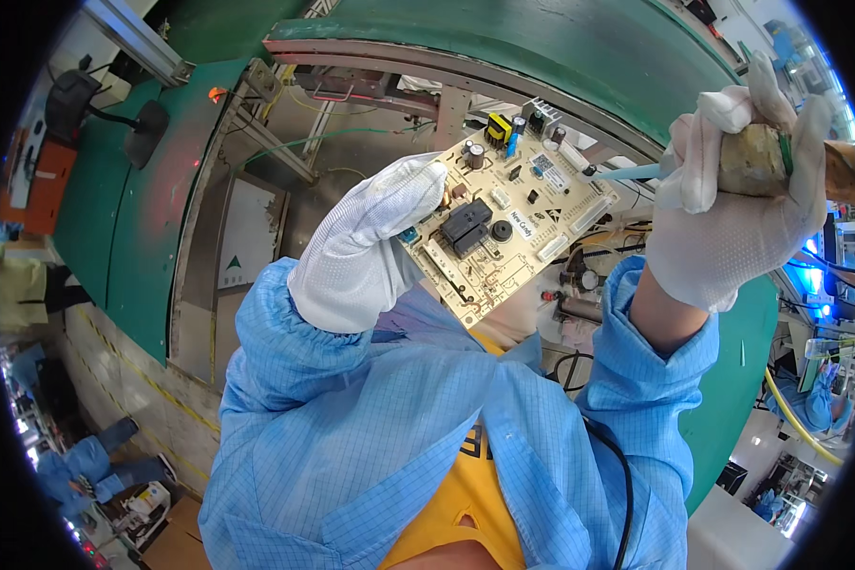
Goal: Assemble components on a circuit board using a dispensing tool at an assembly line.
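A cream-coloured circuit board is tilted in front of my chest, its component side facing up. My left hand, in a white dotted glove, grips it by the left edge, thumb on top. The board carries a black relay block, capacitors, a yellow-and-black transformer and white connectors. My right hand, also gloved, is wrapped round a tool with a worn tan body and a slim pale blue tip. That tip points left at a small cylindrical part by the board's upper right edge; whether it touches, I cannot tell.
A metal-edged green worktop crosses the far side. At left stands another green table with a dark stand on it. Cables and metal fittings lie below the board. A black cord runs down my right side. Other people work at both edges.
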Demonstrator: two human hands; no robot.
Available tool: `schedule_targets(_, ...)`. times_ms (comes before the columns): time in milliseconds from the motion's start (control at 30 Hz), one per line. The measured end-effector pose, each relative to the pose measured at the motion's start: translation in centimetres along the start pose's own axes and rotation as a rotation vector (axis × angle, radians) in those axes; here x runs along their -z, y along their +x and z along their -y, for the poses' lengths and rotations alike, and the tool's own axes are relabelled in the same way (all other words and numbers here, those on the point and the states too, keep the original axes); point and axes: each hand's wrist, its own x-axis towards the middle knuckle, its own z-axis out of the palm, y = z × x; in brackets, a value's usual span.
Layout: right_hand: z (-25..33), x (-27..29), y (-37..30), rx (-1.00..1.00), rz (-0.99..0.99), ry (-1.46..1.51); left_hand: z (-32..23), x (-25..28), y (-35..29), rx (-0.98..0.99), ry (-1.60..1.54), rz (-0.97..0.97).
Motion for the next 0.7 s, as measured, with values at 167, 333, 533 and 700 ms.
schedule_targets(167, -0.5, 1.4, 0.4, -0.002, 0.056, 0.064, 0.0, 0.6, -0.1, 0.022, -0.006, 0.015)
schedule_targets(333, 0.0, 3.0, 0.9, -0.095, 0.068, 0.167, -0.5, -0.2, 0.0, 0.026, 0.001, -0.062)
schedule_targets(533, 0.9, 5.0, 1.1, -0.323, 0.07, 0.508, -3.6, 2.5, 2.8, -0.113, 0.024, 0.084)
schedule_targets(700, -0.4, 8.3, 1.1, -0.225, 0.166, 0.565, -12.2, 4.3, 4.4, -0.307, 0.28, 0.023)
